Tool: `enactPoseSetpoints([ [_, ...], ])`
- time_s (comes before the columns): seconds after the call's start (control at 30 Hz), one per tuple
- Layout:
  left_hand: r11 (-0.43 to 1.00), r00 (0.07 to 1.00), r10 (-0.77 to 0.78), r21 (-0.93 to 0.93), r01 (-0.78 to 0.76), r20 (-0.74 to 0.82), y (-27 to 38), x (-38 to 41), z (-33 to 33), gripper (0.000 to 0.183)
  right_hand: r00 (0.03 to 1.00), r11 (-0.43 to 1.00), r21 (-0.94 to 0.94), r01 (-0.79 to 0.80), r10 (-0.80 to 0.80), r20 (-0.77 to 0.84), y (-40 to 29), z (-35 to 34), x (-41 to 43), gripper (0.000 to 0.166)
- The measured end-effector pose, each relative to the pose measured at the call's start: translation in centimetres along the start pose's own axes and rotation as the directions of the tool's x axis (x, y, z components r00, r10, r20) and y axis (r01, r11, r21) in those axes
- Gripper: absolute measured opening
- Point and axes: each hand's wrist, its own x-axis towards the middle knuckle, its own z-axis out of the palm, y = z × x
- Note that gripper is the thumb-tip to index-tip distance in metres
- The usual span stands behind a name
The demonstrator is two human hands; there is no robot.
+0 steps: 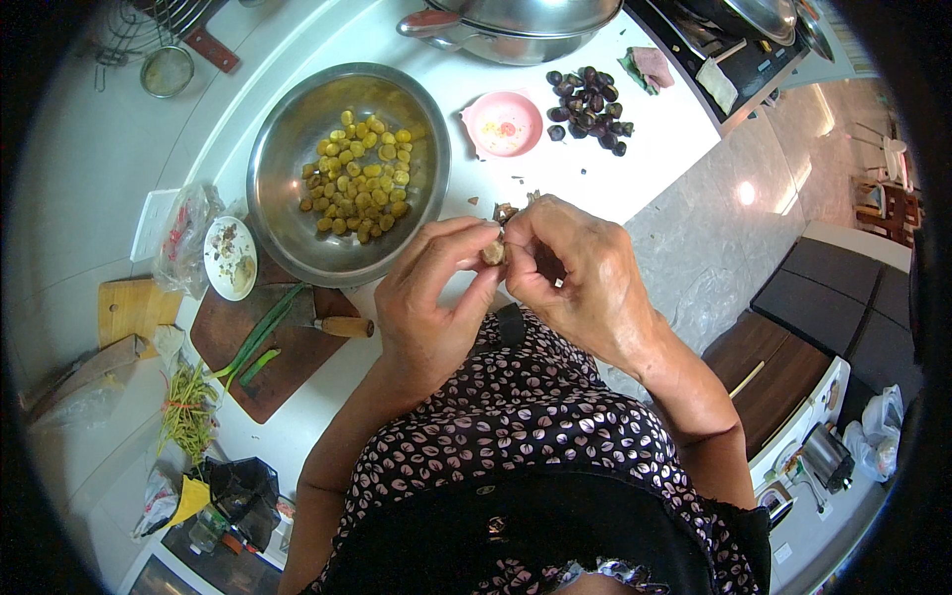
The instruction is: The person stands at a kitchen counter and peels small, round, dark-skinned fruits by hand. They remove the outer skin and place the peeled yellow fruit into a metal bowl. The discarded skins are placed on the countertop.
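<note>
Between the fingertips of my left hand (435, 294) I hold a pale brown chestnut (492, 253). The thumb and forefinger of my right hand (576, 275) pinch at its right side, and a dark bit shows within the curled right fingers. Just beyond my fingers lie brown shell scraps (506, 213) on the white countertop (476, 178). A wide stainless steel bowl (279, 123) at the upper left contains many peeled yellow chestnuts (361, 178). Dark unpeeled chestnuts (591, 108) are heaped at the upper right, beside a pink dish (513, 104) with crumbs in it.
A brown cutting board (290, 372) at left carries a wooden-handled cleaver (346, 326) and green onions (260, 335). Near it are a small white bowl of scraps (230, 245) and a bundle of greens (186, 409). A lidded steel pan (520, 37) stands at the back, near a cloth (651, 68).
</note>
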Motion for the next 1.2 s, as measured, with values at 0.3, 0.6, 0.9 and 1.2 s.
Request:
enactPoseSetpoints([
  [0.3, 0.824, 0.954, -0.281, -0.483, 0.296, 0.105, 0.4, -0.3, 0.2, 0.036, 0.981, 0.984, 0.070, -0.165, 0.171, -0.089, 0.5, 0.2, -0.3, 0.010],
  [0.6, 0.511, 0.871, -0.410, -0.723, 0.465, 0.270, 0.2, 0.2, -1.3, 0.032, 0.930, 0.675, 0.675, -0.297, 0.366, 0.044, 3.0, -0.7, 0.0, 0.008],
  [0.9, 0.886, 0.965, -0.258, -0.387, 0.258, 0.053, 0.2, 0.1, -0.3, 0.035, 0.990, 0.952, 0.273, -0.142, 0.134, 0.046, 1.6, 0.2, -0.3, 0.004],
  [1.2, 0.999, 0.998, -0.037, -0.003, 0.037, -0.046, -0.2, 0.1, -0.1, 0.034, 1.000, 1.000, 0.011, 0.022, -0.022, -0.003, 0.5, 0.5, -0.2, 0.009],
])
